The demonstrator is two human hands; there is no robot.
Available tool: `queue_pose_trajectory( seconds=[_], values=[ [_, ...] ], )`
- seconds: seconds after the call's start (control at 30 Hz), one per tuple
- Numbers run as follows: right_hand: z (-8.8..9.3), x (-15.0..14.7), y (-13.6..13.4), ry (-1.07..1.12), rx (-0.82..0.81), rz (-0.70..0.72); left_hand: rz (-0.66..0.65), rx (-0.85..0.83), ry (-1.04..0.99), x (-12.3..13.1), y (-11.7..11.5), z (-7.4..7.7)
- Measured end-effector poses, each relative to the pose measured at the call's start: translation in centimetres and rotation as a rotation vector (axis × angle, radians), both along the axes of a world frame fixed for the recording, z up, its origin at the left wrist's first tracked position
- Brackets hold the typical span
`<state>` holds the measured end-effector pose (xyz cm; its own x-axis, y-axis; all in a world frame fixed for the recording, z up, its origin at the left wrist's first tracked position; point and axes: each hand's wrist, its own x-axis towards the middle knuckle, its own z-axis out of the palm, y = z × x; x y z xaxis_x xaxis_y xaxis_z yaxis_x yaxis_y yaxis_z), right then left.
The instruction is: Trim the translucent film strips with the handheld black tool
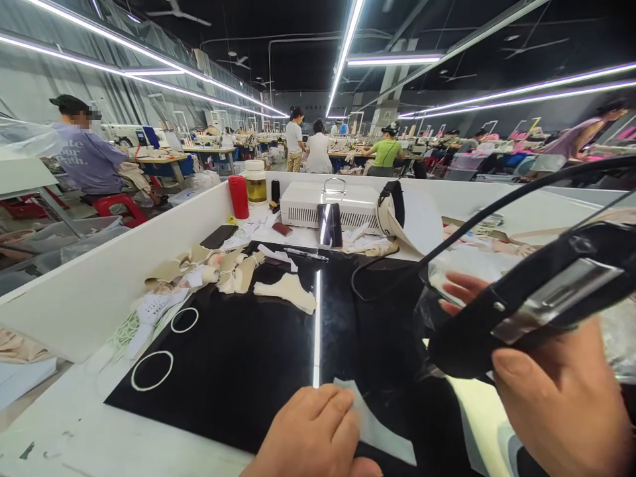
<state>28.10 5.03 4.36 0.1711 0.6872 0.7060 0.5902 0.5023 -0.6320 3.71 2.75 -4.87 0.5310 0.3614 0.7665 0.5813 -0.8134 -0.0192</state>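
The pale piece [377, 434] lay partly beneath the curled left fingers [342, 404], grip unclear; the right fingers [521, 374] clasped the black tool [521, 308].

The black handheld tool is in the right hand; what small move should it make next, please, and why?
Probably lower the black handheld tool toward the pale piece: the right hand holds it raised, while the left hand rests on that piece on the black mat.

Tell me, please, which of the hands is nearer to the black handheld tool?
Right: the right hand holds the tool; the left hand is apart, to its left, on the pale grey piece.
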Motion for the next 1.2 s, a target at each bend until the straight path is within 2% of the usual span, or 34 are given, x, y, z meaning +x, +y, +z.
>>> queue_pose_trajectory(
  seconds=[0.1,0.3,0.5,1.03,1.2],
  values=[
    [1.0,-2.3,0.8,0.413,-0.107,0.18,0.001,0.034,0.013,-0.2,0.1,-0.3],
    [0.3,-7.3,0.7,0.675,-0.104,0.435,0.0,0.099,0.022,-0.4,0.5,-0.2],
    [-0.4,-9.3,0.6,0.677,-0.069,0.478,0.001,0.102,0.036,-0.4,0.4,0.4],
    [-0.8,-9.7,1.0,0.666,-0.049,0.426,0.015,0.099,0.044,-0.4,0.3,0.3],
    [-0.9,-9.9,1.0,0.714,-0.074,0.482,0.01,0.118,0.024,-0.6,0.4,0.1]
  ],
)
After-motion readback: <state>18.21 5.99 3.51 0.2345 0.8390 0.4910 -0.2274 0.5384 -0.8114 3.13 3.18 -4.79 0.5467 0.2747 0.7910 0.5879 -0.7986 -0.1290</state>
